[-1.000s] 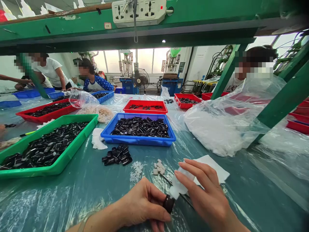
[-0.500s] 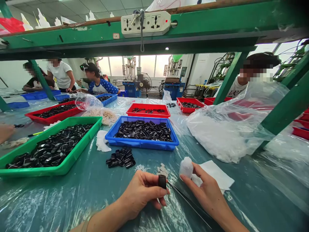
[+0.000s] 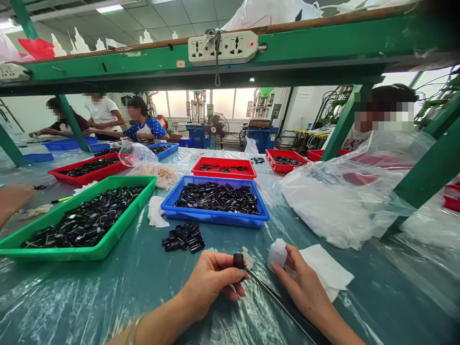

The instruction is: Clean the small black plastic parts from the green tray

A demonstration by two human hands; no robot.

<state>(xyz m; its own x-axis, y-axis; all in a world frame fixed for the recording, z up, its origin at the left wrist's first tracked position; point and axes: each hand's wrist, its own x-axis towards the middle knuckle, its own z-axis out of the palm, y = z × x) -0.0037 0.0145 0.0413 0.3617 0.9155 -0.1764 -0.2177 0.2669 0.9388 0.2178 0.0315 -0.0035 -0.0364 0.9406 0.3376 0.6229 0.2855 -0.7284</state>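
Observation:
My left hand [image 3: 215, 280] is closed, pinching a small black plastic piece [image 3: 238, 261] upright between thumb and fingers. Right of it, my right hand [image 3: 305, 280] grips a whitish, cloudy, rounded object [image 3: 277, 255], like a small bottle or a wrapped roll. A pair of long metal tweezers [image 3: 276, 298] slants from beside the black piece down under my right forearm; whether my right hand touches them I cannot tell. Small pale pads [image 3: 247, 258] lie just behind the black piece. A folded white cloth [image 3: 328, 269] rests partly behind my right hand.
A loose pile of black pieces [image 3: 183, 236] lies before a blue tray [image 3: 215, 219] full of them. At left stands a filled green tray [image 3: 72, 254]. A clear bag of white material [image 3: 323, 201] sits right, by a green post [image 3: 424, 187]. Co-workers sit across the table.
The view has tilted up and shifted slightly left. My left hand has brought the black piece slightly closer to the pale pads, while both hands keep their grips.

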